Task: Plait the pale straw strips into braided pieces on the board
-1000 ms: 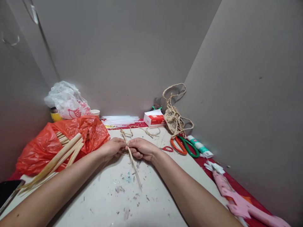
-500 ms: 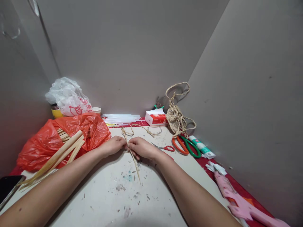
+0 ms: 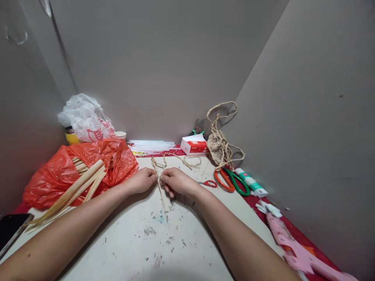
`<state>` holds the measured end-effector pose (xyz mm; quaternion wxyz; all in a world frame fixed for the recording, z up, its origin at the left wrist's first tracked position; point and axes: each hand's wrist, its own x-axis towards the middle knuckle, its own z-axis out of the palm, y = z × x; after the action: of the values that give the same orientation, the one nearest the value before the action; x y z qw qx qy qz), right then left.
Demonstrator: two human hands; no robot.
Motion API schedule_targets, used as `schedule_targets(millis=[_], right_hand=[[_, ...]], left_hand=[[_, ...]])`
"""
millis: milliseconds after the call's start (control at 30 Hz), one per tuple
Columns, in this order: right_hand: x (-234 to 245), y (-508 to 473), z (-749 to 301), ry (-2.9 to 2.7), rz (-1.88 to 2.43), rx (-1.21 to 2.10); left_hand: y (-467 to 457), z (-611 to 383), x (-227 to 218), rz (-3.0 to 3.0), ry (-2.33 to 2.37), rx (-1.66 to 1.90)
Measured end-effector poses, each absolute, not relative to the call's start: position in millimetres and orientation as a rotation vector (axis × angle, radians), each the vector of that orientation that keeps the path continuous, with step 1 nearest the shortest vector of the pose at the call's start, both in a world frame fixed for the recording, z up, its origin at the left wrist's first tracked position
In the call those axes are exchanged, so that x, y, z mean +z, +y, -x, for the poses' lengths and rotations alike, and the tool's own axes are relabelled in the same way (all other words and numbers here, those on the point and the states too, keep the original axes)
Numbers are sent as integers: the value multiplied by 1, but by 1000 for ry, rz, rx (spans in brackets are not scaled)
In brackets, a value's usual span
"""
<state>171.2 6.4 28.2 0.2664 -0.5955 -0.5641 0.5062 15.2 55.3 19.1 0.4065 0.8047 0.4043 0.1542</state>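
Observation:
My left hand (image 3: 145, 179) pinches a thin twisted straw cord (image 3: 161, 193) between thumb and fingertips. Close beside it, my right hand (image 3: 178, 182) has thumb and forefinger together at the same cord, its other fingers curled beneath. The cord's loose tail hangs toward me over the pale board (image 3: 129, 242). Beyond my hands its knotted far part trails across the board, with a thin looped strand (image 3: 191, 162) near it. Small red-handled scissors (image 3: 209, 183) lie partly behind my right hand.
Left sits a red plastic bag (image 3: 43, 179) with pale straw strips (image 3: 79, 185); a phone (image 3: 11, 230) lies nearer. At the back are glue sticks (image 3: 152, 145), a red-and-white box (image 3: 195, 146) and a braided straw coil (image 3: 218, 146). Right are orange-and-green-handled shears (image 3: 238, 182) and a pink glue gun (image 3: 293, 242).
The cord's tail has swung left and now looks narrower and more twisted. My right fingertips have shifted slightly away from my left ones. The whole view has moved a little.

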Motion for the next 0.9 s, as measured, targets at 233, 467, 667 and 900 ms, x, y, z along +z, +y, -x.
schedule_targets(millis=[233, 467, 667, 900], right_hand=[[28, 0, -157, -1368, 1508, 1595], [26, -9, -147, -1697, 1750, 1250], [66, -27, -155, -2103, 1576, 1487], [52, 0, -181, -1507, 1631, 1006]], left_hand=[[54, -16, 15, -1682, 1024, 374], [49, -19, 18, -1392, 961, 396], [52, -15, 21, -1300, 874, 366], [57, -10, 23, -1205, 764, 295]])
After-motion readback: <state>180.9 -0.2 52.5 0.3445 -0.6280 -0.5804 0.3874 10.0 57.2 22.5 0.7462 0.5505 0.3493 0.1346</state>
